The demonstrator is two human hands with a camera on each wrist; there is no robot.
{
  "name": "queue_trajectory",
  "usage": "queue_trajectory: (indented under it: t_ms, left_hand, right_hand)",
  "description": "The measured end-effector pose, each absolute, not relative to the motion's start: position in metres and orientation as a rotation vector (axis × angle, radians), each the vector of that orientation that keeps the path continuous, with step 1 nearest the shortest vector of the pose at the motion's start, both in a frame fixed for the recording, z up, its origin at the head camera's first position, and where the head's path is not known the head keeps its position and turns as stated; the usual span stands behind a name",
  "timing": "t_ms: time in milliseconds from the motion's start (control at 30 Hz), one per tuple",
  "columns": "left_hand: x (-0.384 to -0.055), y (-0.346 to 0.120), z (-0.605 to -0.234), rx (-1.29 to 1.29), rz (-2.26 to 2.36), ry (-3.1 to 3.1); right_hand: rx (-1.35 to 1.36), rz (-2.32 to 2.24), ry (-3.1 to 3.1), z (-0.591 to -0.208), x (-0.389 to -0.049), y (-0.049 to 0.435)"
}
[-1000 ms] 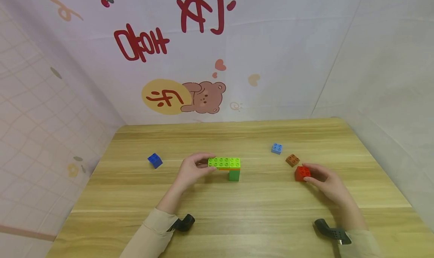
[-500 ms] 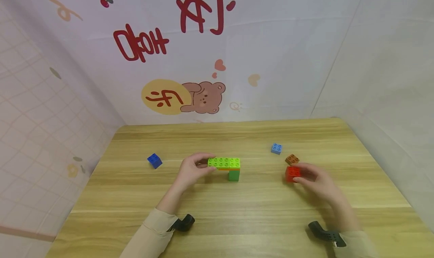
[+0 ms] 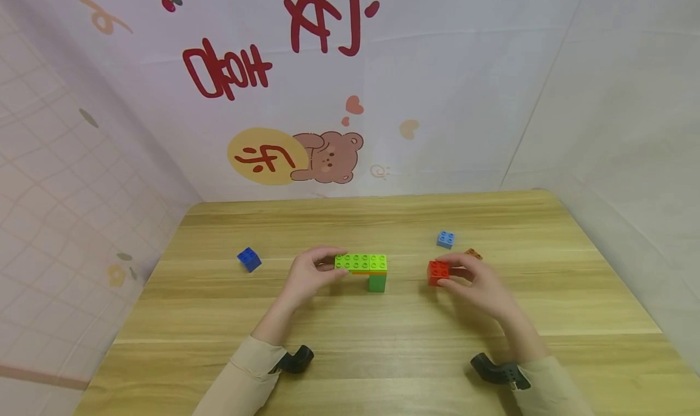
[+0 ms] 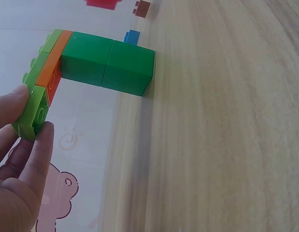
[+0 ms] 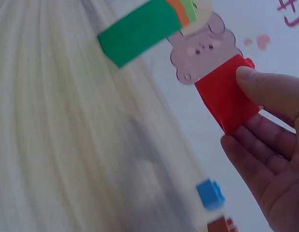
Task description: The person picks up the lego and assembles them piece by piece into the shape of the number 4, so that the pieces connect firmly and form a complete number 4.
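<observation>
In the head view my left hand [image 3: 312, 275] pinches the left end of a lime-green brick layer [image 3: 352, 263]. That layer tops an orange plate [image 4: 55, 65] on two stacked green bricks [image 4: 108, 62] that stand on the table. The lime end overhangs to the left of the green stack [image 3: 377, 282]. My right hand [image 3: 476, 282] holds a red brick [image 3: 438, 273] between thumb and fingers, raised off the table to the right of the stack. Behind the right hand, a brown brick [image 3: 473, 254] is partly hidden.
A light blue brick [image 3: 445, 240] lies toward the back right of the wooden table [image 3: 350, 355]. Far left is a dark blue brick [image 3: 249, 259]. A printed cloth [image 3: 448, 88] hangs behind the table and along its sides.
My right hand has carried the red brick leftward, away from the right side and closer to the green stack. The left hand has stayed in place on the lime-green end.
</observation>
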State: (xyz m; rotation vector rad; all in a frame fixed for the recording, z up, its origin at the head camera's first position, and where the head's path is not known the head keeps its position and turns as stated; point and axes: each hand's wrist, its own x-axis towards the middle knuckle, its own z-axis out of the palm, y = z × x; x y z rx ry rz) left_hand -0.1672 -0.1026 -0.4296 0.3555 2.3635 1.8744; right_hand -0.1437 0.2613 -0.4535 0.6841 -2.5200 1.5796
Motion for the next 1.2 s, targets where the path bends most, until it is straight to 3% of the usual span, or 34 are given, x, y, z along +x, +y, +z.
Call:
queue_trajectory:
  t_ms: [1200]
  left_hand:
    - [-0.167,-0.104,-0.431,0.385,1.856,2.379]
  right_hand:
    - [0.875,1.496,-2.390,-0.396,-0.151,0.158]
